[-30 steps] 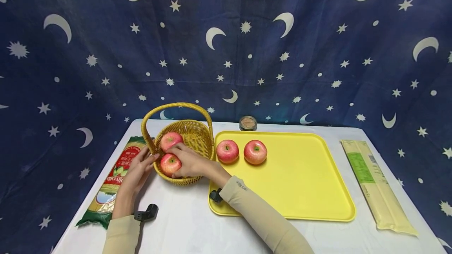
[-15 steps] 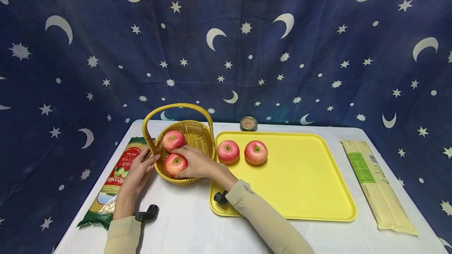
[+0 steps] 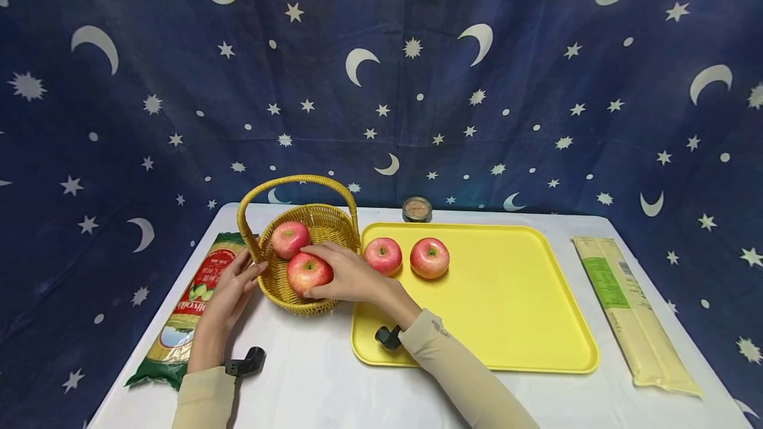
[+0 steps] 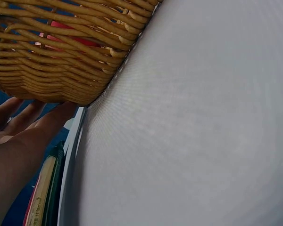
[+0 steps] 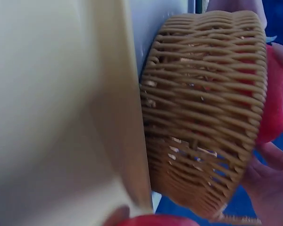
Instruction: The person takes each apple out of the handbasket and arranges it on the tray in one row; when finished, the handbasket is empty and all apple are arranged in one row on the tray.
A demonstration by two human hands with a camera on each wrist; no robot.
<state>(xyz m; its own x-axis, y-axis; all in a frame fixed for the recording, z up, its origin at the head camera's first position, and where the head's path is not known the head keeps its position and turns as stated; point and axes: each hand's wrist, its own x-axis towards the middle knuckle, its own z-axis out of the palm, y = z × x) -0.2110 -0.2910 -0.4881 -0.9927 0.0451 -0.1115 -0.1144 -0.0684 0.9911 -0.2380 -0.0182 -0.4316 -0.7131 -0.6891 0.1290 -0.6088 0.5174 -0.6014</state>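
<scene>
A red apple (image 3: 309,271) is gripped by my right hand (image 3: 352,275), its fingers behind the fruit and thumb along the near side, over the front of the yellow wicker basket (image 3: 298,308). In the right wrist view this apple (image 5: 276,99) shows above the basket's rim. Another apple (image 3: 290,239) sits inside, toward the back left. My left hand (image 3: 225,296) rests at the basket's left side, beside the foot of its handle. Extended fingers (image 4: 47,122) lie against the woven wall in the left wrist view.
Two apples, a left one (image 3: 383,256) and a right one (image 3: 430,258), sit on a yellow tray (image 3: 501,310). A red-green pasta packet (image 3: 189,310) lies left, a pale packet (image 3: 634,313) right. Behind the tray stands a small round container (image 3: 416,209).
My right hand has moved to the right and brought its apple along, from the basket's left part toward its middle front. My left hand stays at the basket's side.
</scene>
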